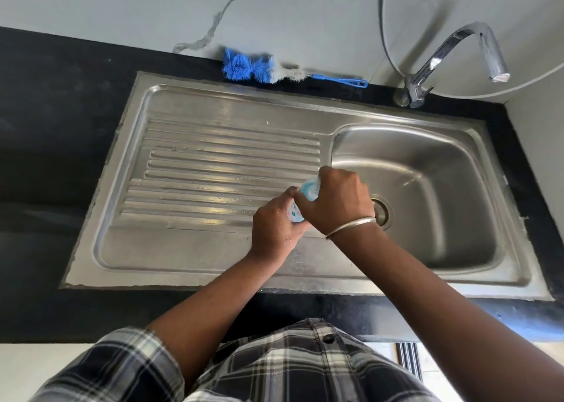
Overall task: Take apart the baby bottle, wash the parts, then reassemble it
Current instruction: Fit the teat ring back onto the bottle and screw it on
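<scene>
A small baby bottle (294, 214) with a pale printed body and a light blue top (309, 187) is held over the drainboard edge, close to the basin. My left hand (276, 226) is wrapped around the bottle's body from below. My right hand (338, 203), with a metal bangle on the wrist, is closed over the blue top. Most of the bottle is hidden by my fingers. Water drops sit on my left hand.
The steel sink (213, 267) has a ribbed drainboard (219, 172) on the left and a basin (427, 188) with a drain (381, 212) on the right. A blue bottle brush (262, 69) lies on the black counter behind. The tap (451, 57) stands at the back right.
</scene>
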### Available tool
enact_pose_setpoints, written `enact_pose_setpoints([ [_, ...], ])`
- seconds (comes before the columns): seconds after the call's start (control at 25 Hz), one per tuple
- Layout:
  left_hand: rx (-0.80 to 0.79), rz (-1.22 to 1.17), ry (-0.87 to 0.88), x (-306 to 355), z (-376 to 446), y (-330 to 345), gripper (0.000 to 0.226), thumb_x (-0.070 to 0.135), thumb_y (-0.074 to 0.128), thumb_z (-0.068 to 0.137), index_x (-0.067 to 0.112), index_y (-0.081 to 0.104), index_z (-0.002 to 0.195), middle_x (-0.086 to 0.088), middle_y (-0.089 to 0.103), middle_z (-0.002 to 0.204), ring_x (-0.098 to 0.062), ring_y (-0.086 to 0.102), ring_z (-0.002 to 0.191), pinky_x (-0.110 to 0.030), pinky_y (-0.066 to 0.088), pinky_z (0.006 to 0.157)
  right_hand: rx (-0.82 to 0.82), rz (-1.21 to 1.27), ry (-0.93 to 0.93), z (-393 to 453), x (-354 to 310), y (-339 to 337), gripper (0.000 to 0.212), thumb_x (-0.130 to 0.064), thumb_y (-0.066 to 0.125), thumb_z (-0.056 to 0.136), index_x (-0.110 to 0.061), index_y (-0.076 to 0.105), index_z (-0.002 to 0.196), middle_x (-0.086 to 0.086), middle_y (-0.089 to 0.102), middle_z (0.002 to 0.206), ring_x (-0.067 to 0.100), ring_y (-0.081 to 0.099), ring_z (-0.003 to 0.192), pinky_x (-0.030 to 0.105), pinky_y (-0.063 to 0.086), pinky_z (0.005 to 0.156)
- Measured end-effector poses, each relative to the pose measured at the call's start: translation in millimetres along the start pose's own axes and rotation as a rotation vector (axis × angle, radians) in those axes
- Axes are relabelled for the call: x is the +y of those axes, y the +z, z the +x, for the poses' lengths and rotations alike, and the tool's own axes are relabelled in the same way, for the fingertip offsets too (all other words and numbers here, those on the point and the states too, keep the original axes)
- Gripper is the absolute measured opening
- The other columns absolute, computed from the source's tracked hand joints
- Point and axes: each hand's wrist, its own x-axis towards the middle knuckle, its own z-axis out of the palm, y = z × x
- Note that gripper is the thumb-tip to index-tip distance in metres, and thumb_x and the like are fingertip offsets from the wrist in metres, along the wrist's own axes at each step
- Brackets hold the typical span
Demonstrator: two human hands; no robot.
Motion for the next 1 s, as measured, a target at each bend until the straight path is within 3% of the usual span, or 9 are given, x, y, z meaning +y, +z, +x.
enact_pose_setpoints([
  [0.24, 0.001, 0.0, 0.032, 2, 2, -2, 0.045, 0.035, 0.086, 0.066, 0.015, 0.068, 0.102, 0.001, 0.074, 0.083, -0.014, 0.069, 0.071, -0.024, 0.054, 0.063, 0.078, 0.021, 0.017, 6, 13, 4, 0.061, -0.072, 0.057, 0.072, -0.014, 0.062, 0.089, 0.009, 0.066, 0.082, 0.03, 0.063, 0.072, 0.029, 0.045, 0.059],
  [0.32, -0.018, -0.027, 0.034, -2, 3, -1, 0.052, 0.038, 0.086, 0.068, 0.015, 0.066, 0.11, 0.0, 0.074, 0.091, -0.012, 0.069, 0.08, -0.018, 0.051, 0.069, 0.069, 0.342, -0.049, -1, 31, 17, 0.061, -0.07, 0.05, 0.078, -0.019, 0.064, 0.108, 0.005, 0.067, 0.091, 0.021, 0.064, 0.073, 0.034, 0.052, 0.062],
  [0.4, -0.102, -0.044, 0.015, -12, 2, -1, 0.067, 0.044, 0.085, 0.067, 0.013, 0.063, 0.122, -0.001, 0.073, 0.106, -0.013, 0.068, 0.094, -0.02, 0.054, 0.08, 0.04, 0.676, -0.072, -13, 57, 35, 0.053, -0.047, 0.054, 0.08, -0.021, 0.057, 0.126, 0.002, 0.065, 0.102, 0.015, 0.065, 0.077, 0.037, 0.055, 0.064],
  [0.48, -0.208, -0.046, 0.005, -21, 2, -5, 0.073, 0.039, 0.089, 0.063, 0.012, 0.062, 0.125, -0.004, 0.071, 0.114, -0.016, 0.067, 0.102, -0.029, 0.056, 0.088, 0.006, 0.58, -0.157, -19, 77, 55, 0.061, -0.025, 0.061, 0.066, -0.014, 0.057, 0.126, 0.0, 0.063, 0.099, 0.013, 0.063, 0.072, 0.038, 0.057, 0.061],
  [0.56, -0.272, -0.075, 0.025, -28, 10, -11, 0.066, 0.025, 0.091, 0.061, 0.012, 0.066, 0.12, -0.005, 0.073, 0.111, -0.018, 0.069, 0.101, -0.035, 0.057, 0.085, -0.038, 0.397, -0.253, -15, 79, 71, 0.053, -0.02, 0.072, 0.064, -0.008, 0.062, 0.115, 0.003, 0.064, 0.091, 0.018, 0.062, 0.066, 0.031, 0.056, 0.061],
  [0.68, -0.276, -0.066, 0.035, -34, 27, -23, 0.06, 0.018, 0.091, 0.062, 0.011, 0.069, 0.117, -0.006, 0.073, 0.111, -0.018, 0.069, 0.102, -0.032, 0.057, 0.087, 0.028, 0.407, -0.226, 3, 60, 78, 0.041, -0.022, 0.086, 0.065, -0.009, 0.068, 0.099, 0.007, 0.071, 0.083, 0.019, 0.065, 0.065, 0.012, 0.041, 0.063],
  [0.88, -0.202, 0.001, -0.064, -69, 66, -61, 0.064, 0.018, 0.093, 0.057, 0.011, 0.068, 0.115, -0.005, 0.073, 0.112, -0.015, 0.07, 0.102, -0.034, 0.057, 0.089, -0.015, 0.502, -0.302, 53, 3, 92, 0.041, -0.032, 0.08, 0.072, -0.01, 0.067, 0.104, 0.006, 0.073, 0.094, 0.019, 0.07, 0.078, 0.021, 0.052, 0.07],
  [1.0, -0.156, 0.045, -0.18, -99, 88, -97, 0.064, 0.017, 0.094, 0.055, 0.012, 0.068, 0.114, -0.004, 0.074, 0.11, -0.011, 0.07, 0.098, -0.032, 0.057, 0.09, -0.008, 0.494, -0.369, 86, -45, 107, 0.041, -0.032, 0.079, 0.072, -0.01, 0.067, 0.104, 0.006, 0.073, 0.093, 0.023, 0.069, 0.08, 0.018, 0.043, 0.069],
])
